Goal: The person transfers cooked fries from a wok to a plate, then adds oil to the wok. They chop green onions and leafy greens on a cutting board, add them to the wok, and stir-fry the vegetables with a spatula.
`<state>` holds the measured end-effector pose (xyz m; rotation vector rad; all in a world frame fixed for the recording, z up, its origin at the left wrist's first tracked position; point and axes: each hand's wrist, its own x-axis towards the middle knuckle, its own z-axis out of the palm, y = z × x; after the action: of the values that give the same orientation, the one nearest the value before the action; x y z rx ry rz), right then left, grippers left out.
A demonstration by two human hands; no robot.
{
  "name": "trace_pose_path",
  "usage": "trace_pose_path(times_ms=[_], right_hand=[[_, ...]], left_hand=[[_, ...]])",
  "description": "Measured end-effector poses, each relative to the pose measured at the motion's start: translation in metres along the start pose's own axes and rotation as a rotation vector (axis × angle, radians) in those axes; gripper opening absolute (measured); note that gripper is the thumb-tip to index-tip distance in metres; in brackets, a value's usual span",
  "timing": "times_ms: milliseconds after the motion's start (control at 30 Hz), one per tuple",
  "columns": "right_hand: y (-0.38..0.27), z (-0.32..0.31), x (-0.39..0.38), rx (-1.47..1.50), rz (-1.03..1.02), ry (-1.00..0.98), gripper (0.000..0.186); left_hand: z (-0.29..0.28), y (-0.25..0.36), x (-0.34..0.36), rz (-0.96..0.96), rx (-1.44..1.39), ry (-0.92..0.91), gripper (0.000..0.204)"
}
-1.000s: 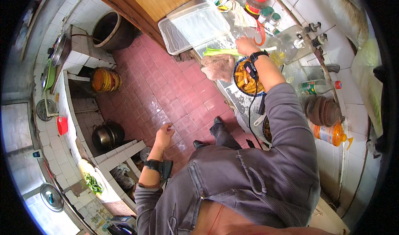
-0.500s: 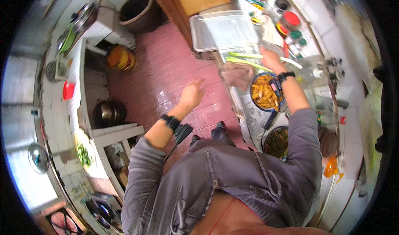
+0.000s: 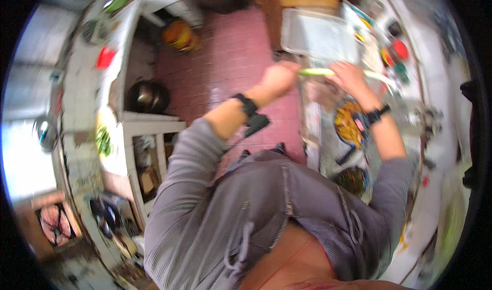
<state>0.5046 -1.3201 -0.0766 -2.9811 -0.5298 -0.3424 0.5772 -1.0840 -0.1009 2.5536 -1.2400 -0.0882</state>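
A green onion [image 3: 316,71] is stretched level between my hands, above the edge of the right-hand counter. My left hand [image 3: 279,78] is closed round its green end. Closed around the stalk further along is my right hand [image 3: 349,77], with the white end sticking out to its right. Under and beside my right wrist sits a bowl of yellow-brown food pieces [image 3: 347,126]. A brownish cloth [image 3: 324,92] lies below the stalk. Motion blurs the fingers somewhat.
A clear plastic tray [image 3: 320,34] stands at the far end of the counter, near a red-lidded jar [image 3: 399,49]. Close to my right forearm are a dark-handled knife [image 3: 346,156] and a bowl of dark greens [image 3: 351,181]. Leafy greens [image 3: 104,140] lie on the left counter.
My left hand has come from over the floor to the counter and closed on the green onion. My right hand has lifted the onion off the counter. The view has swung left.
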Motion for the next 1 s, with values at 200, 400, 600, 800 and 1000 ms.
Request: trace_pose_path(times_ms=[200, 400, 600, 800, 1000], right_hand=[[-0.015, -0.008, 0.017, 0.140, 0.035, -0.109, 0.025], [-0.027, -0.016, 0.033, 0.275, 0.067, -0.183, 0.025], [-0.042, -0.003, 0.037, 0.331, 0.019, -0.266, 0.027], [-0.060, 0.002, 0.035, 0.415, 0.033, -0.242, 0.025], [-0.063, 0.001, 0.040, 0.506, -0.055, -0.022, 0.021]], left_hand=[[-0.017, 0.002, -0.006, 0.172, 0.129, 0.042, 0.017], [-0.029, 0.007, -0.015, 0.105, 0.056, 0.111, 0.014], [-0.023, 0.012, -0.028, 0.091, 0.100, 0.109, 0.014], [-0.018, 0.004, -0.038, -0.074, -0.198, 0.011, 0.018], [-0.029, -0.005, -0.030, -0.196, -0.739, 0.087, 0.012]])
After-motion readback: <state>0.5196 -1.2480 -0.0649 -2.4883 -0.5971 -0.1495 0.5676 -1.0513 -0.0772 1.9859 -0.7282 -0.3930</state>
